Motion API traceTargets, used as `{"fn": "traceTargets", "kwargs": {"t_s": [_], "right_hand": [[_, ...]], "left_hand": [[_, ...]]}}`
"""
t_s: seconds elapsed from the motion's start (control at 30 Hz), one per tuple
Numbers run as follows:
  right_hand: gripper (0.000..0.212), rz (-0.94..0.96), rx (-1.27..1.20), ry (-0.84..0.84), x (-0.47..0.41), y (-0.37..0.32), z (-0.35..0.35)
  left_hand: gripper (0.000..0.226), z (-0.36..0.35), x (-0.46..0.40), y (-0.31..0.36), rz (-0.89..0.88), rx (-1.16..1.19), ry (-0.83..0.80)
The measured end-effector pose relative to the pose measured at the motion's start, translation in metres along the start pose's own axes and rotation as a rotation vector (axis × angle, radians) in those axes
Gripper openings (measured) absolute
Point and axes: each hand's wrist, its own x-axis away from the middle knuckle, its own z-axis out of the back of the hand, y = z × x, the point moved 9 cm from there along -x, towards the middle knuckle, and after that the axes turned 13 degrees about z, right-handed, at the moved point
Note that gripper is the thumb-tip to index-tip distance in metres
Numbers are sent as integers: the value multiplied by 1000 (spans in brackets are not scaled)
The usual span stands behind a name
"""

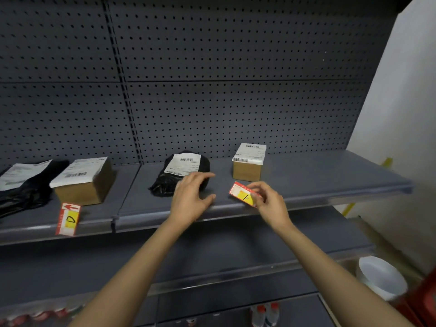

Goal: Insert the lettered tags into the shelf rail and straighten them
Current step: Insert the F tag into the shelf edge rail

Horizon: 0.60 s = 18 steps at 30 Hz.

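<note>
**F tag held at the rail**

The right hand [271,204] pinches the F tag [244,194], tilted, just above the shelf rail [306,201]. The left hand [192,197] hovers open and empty beside it, fingers spread over the shelf edge, in front of a black bag [165,182]. Farther left, the D tag [68,219] sits crooked in the rail, below a box [82,185].

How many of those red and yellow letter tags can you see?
2. The D tag stands on end at the shelf rail on the left, beside a brown box. The F tag is in the right hand. Others may be out of view.
</note>
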Motion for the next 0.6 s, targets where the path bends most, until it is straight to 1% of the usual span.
{"fn": "traceTargets", "kwargs": {"t_s": [0.07, 0.13, 0.17, 0.3, 0.5, 0.6], "right_hand": [[23, 54, 53, -22, -7, 7, 21], [24, 87, 89, -34, -14, 15, 40], [24, 96, 100, -44, -17, 19, 49], [23, 140, 144, -97, -24, 36, 72], [22, 214, 177, -128, -23, 54, 85], [22, 255, 172, -136, -24, 56, 84]], "left_hand": [[33, -23, 8, 34, -92, -83, 7], [25, -55, 16, 58, -134, -174, -13], [25, -72, 20, 65, -129, -207, -23], [43, -119, 26, 82, -97, -320, -19], [41, -137, 27, 95, -151, -427, 27], [41, -137, 30, 92, -132, -444, 70]]}}
